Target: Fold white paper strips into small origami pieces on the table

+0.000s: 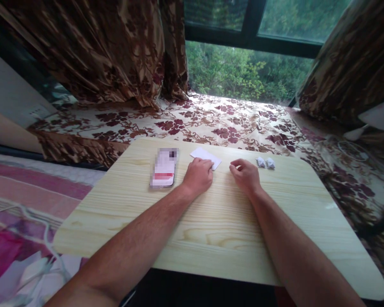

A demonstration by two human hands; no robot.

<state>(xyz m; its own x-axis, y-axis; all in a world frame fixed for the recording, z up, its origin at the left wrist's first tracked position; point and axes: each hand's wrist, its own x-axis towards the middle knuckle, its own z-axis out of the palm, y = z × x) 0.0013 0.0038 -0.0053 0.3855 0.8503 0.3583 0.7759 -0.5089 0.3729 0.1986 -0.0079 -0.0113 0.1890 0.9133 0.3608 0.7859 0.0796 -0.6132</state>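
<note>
Bare forearms (141, 232) are spanning the counter (220, 256), where a pixelated phone (164, 168) is lying. The left hand (198, 175), the nearer, is curling its grip over the white paper (202, 154), whose long axis is slanting far-left to near-right; it is hiding one edge, so I cannot tell pinching from pressing. The right hand (245, 174) is hovering almost closed, contents unclear, just left of two folded pieces (270, 163).

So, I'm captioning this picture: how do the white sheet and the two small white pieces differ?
The white sheet lies flat; the two small white pieces are bulky and angular. The sheet is larger than either piece. The left hand rests on the sheet, while the pieces sit beside the right hand. All lie on the table.
</note>
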